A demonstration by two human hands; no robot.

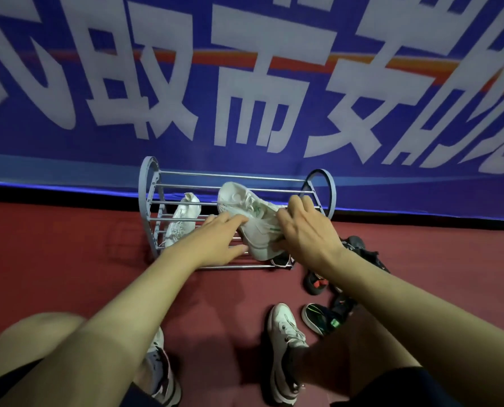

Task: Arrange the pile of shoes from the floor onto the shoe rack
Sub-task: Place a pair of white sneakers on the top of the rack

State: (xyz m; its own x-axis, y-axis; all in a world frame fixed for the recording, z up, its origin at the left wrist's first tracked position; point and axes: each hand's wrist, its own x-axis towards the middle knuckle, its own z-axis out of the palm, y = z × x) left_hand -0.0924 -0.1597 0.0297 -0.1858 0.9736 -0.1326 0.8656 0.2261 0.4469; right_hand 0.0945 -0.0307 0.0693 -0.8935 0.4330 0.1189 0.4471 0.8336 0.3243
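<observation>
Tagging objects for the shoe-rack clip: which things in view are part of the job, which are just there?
Job:
- shoe rack
- white sneaker with green trim, held by left hand and right hand
- white sneaker already on the rack
- dark shoes piled on the floor

Not the job:
- blue banner behind
- red floor
- white shoes being worn

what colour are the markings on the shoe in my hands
Green, on the white lace-up sneaker; the head view shows it.
</observation>
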